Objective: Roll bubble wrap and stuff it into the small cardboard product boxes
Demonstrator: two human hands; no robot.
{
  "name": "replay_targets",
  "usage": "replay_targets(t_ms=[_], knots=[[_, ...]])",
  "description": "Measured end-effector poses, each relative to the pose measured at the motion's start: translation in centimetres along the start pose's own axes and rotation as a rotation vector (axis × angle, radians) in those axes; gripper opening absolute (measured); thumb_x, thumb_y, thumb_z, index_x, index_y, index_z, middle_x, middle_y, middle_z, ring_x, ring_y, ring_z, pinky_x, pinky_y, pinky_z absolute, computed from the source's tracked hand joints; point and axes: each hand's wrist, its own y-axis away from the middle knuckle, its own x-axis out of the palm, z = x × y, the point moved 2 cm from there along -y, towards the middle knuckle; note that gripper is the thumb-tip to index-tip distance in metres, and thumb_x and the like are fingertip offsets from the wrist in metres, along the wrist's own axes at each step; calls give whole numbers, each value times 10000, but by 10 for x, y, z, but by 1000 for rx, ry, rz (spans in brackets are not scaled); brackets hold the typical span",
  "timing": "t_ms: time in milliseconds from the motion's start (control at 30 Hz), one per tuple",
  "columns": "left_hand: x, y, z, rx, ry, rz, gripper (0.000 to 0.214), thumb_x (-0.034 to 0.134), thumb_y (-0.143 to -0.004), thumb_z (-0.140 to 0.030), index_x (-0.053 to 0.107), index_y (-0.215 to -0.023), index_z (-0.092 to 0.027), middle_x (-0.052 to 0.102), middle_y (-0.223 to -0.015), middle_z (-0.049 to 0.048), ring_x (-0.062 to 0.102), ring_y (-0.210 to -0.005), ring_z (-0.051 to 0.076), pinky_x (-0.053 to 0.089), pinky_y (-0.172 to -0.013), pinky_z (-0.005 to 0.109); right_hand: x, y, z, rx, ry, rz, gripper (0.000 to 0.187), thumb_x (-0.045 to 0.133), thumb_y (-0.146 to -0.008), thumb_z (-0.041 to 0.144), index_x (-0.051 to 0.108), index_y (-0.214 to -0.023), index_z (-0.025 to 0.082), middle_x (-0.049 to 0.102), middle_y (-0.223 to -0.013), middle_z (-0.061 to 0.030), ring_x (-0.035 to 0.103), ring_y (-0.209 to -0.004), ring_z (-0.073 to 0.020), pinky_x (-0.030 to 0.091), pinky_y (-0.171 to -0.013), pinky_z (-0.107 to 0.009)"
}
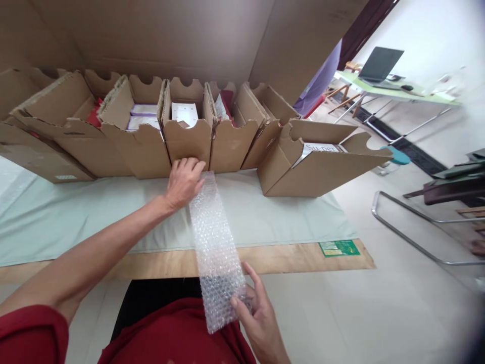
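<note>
A long strip of clear bubble wrap [216, 227] stretches from the front of the cardboard boxes over the table edge toward my body. My left hand [185, 183], its fingers curled, grips the strip's far left corner beside the middle box [189, 146]. The near end hangs past the table edge, where my right hand [259, 318] pinches its right side between thumb and fingers. White packs [184, 114] show inside the middle box.
Several open cardboard boxes [136, 151] line the table's back, before a tall cardboard panel [159, 40]. An angled box [303, 174] holds a printed pack at right. Pale cloth [94, 217] covers the table up to its wooden edge [280, 259]. A metal-framed chair [413, 242] stands right.
</note>
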Motion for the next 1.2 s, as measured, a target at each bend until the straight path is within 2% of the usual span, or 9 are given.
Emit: replay_targets(t_ms=[167, 267, 367, 433, 567, 733, 833, 1000, 1200], knots=[[-15, 85, -42, 344, 436, 137, 251, 470, -1000, -146, 714, -1052, -167, 741, -1020, 111, 643, -989, 245, 500, -872, 407, 3, 5, 3, -26, -13, -28, 740, 659, -947, 499, 372, -1591, 275, 732, -959, -48, 697, -841, -231, 572, -845, -386], [-27, 132, -44, 260, 651, 292, 249, 492, -1015, -210, 685, -1172, -203, 740, -1083, 96, 652, -1043, 230, 519, -943, 417, -7, 2, 29, -18, -4, 95, 573, 722, -896, 508, 629, -1414, 283, 734, -944, -39, 676, -833, -223, 559, -835, -380], [-30, 152, -34, 124, 793, 352, 363, 467, -1028, -309, 589, -1360, -226, 716, -1224, 111, 636, -1158, 253, 519, -1011, 446, -7, -15, 62, -26, -26, 244, 300, 778, -845, 517, 813, -984, 253, 709, -821, -38, 595, -674, -178, 513, -640, -311], [-28, 157, -27, 46, 894, 357, 488, 410, -1043, -371, 455, -1512, -242, 698, -1295, 116, 612, -1242, 265, 482, -1085, 476, 3, -37, 84, -68, -141, 242, 285, 794, -825, 522, 797, -876, 242, 690, -783, -33, 567, -637, -162, 487, -595, -293], [-14, 161, -28, -166, 1007, 277, 649, 416, -1035, -426, 259, -1625, -206, 742, -1165, 100, 682, -1125, 243, 517, -1038, 439, 35, -94, 113, -119, -398, 250, 380, 725, -855, 567, 738, -1056, 245, 746, -943, -68, 691, -887, -232, 542, -707, -326], [3, 162, -52, -364, 720, -86, 639, 526, -1001, -273, 307, -1592, -171, 722, -853, 26, 692, -982, 227, 535, -943, 403, 58, -146, 105, 33, -354, 302, 415, 650, -907, 532, 622, -1185, 225, 751, -1175, -131, 688, -1154, -287, 585, -757, -363], [3, 161, -62, -309, 503, -180, 498, 531, -991, -224, 477, -1486, -200, 716, -905, 53, 664, -911, 232, 524, -879, 407, 59, -149, 97, 42, -330, 288, 579, 685, -906, 493, 504, -1398, 246, 725, -1252, -122, 681, -1193, -276, 605, -835, -396], [-4, 158, -58, -213, 348, -82, 243, 519, -1009, -225, 677, -1191, -195, 707, -864, 59, 616, -872, 238, 468, -815, 394, 63, -141, 93, 8, -295, 210, 843, 723, -898, 461, 283, -1599, 302, 639, -1391, -120, 658, -1246, -272, 597, -951, -442], [-4, 152, -49, -184, 232, 18, 262, 547, -991, -232, 711, -1194, -206, 679, -849, 56, 573, -831, 247, 431, -760, 388, 54, -126, 96, -219, -93, 234, 516, 634, -958, 386, 512, -1449, 288, 612, -1449, -120, 606, -1325, -278, 562, -1028, -476]])
